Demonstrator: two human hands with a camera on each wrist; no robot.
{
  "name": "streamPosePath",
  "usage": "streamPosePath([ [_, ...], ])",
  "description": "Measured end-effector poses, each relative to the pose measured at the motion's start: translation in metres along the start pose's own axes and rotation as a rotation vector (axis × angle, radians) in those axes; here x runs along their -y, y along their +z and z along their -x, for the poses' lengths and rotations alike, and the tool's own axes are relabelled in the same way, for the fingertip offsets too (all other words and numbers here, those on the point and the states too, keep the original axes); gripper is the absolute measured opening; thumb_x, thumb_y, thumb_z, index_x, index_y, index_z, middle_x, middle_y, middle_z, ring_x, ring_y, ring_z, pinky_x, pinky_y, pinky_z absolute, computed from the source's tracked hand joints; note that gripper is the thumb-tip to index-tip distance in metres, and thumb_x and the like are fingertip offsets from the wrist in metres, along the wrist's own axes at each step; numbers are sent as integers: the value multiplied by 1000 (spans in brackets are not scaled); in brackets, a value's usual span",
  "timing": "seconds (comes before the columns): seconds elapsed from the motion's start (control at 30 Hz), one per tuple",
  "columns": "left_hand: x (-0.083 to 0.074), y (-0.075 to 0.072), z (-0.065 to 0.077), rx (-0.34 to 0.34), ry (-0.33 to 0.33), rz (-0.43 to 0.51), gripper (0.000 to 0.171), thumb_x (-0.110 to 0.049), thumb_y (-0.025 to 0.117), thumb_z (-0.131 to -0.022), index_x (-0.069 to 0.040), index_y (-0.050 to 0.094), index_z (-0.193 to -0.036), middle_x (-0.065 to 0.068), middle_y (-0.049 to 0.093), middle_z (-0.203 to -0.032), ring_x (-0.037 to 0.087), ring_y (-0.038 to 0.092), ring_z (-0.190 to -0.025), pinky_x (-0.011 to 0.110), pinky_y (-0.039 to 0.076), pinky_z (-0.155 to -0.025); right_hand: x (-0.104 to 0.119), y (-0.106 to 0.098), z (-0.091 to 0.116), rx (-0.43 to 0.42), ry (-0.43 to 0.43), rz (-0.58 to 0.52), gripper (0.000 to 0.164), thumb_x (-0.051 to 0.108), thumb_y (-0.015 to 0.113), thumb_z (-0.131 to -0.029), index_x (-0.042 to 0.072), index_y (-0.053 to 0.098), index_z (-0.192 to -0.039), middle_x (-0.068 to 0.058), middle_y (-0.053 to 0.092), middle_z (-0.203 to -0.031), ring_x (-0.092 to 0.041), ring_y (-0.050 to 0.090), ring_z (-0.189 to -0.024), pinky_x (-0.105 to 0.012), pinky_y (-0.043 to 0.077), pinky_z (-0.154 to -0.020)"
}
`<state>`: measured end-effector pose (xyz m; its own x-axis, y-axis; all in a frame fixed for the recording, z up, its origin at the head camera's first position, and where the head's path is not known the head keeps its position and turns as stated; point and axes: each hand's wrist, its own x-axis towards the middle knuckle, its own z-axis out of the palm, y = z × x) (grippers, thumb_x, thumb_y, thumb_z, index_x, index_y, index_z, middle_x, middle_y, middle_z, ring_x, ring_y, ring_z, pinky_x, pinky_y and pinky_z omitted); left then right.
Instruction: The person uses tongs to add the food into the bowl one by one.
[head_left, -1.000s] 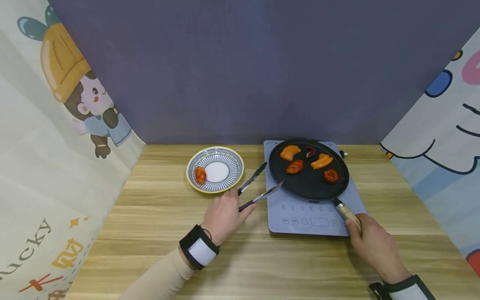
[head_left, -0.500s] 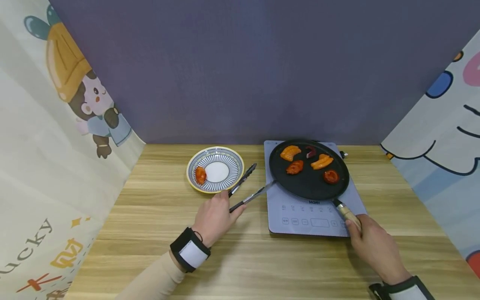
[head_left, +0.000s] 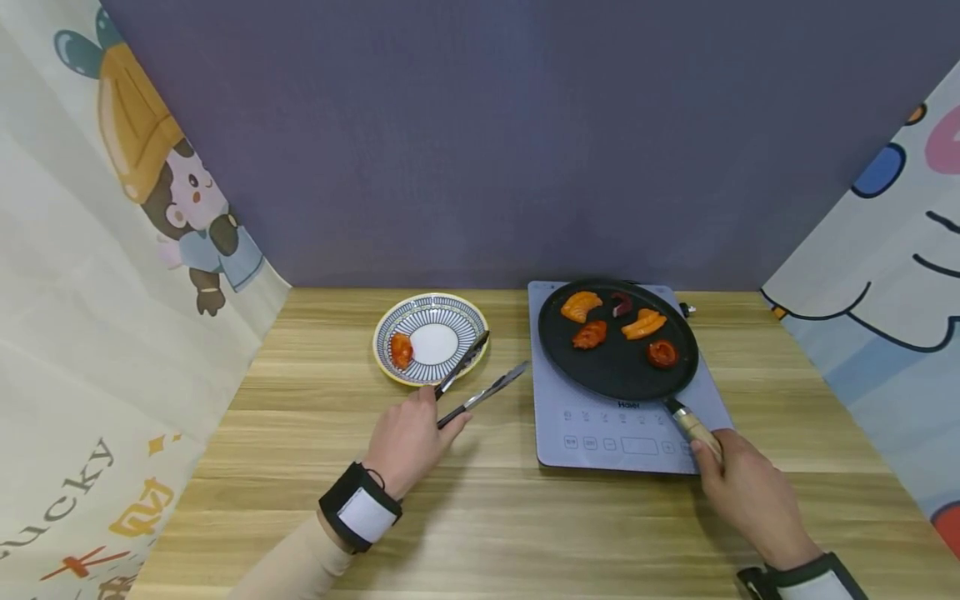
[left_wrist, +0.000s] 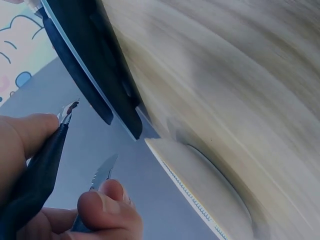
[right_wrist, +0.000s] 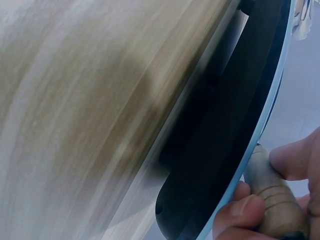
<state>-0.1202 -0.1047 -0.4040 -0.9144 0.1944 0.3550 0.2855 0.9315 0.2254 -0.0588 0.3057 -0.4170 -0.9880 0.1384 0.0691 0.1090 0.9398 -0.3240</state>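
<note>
My left hand (head_left: 406,442) holds a pair of tongs (head_left: 483,393) with black grips, their arms spread apart and nothing between them. One tip of the tongs is over the right rim of a striped plate (head_left: 457,321); the other points toward the cooktop. On the plate's left side lies one reddish-orange food piece (head_left: 401,351). My right hand (head_left: 757,492) grips the wooden handle (head_left: 696,429) of a black frying pan (head_left: 611,377). Several pieces of food sit in the pan, among them an orange piece (head_left: 581,306) and a round red one (head_left: 662,353).
Under the pan is a grey induction cooktop (head_left: 600,442) with touch controls on its front. Both it and the plate stand on a wooden table (head_left: 480,533). A dark panel (head_left: 480,150) rises behind, and printed cloths (head_left: 90,350) hang at the sides.
My left hand has moved left with the tongs, from the pan's edge to near the plate. The right hand, pan and food pieces have stayed put.
</note>
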Motion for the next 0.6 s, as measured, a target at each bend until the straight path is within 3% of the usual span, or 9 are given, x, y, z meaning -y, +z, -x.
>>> streamPosePath([
  [0.2, 10, -4, -2, 1, -43, 2, 57, -56, 68, -81, -2, 52, -84, 2, 43, -53, 22, 48, -42, 35, 33, -36, 0, 0, 0, -3, 2, 3, 30, 27, 53, -98, -2, 53, -96, -6, 45, -69, -22, 43, -57, -33, 28, -46],
  [0.47, 28, -14, -4, 30, -99, -10, 58, -55, 68, -82, 1, 56, -84, 9, 52, -61, 29, 56, -50, 38, 37, -38, 0, 1, -2, 5, 14, 6, 31, 26, 54, -97, -5, 53, -99, -7, 46, -71, -21, 44, -58, -33, 29, -46],
  [0.6, 38, -19, -4, 39, -132, -2, 54, -52, 69, -82, -1, 55, -79, 8, 50, -60, 27, 54, -49, 38, 35, -38, 1, 2, -2, 3, 26, 22, 29, 23, 55, -96, -6, 53, -101, -7, 45, -72, -21, 44, -58, -32, 29, -47],
])
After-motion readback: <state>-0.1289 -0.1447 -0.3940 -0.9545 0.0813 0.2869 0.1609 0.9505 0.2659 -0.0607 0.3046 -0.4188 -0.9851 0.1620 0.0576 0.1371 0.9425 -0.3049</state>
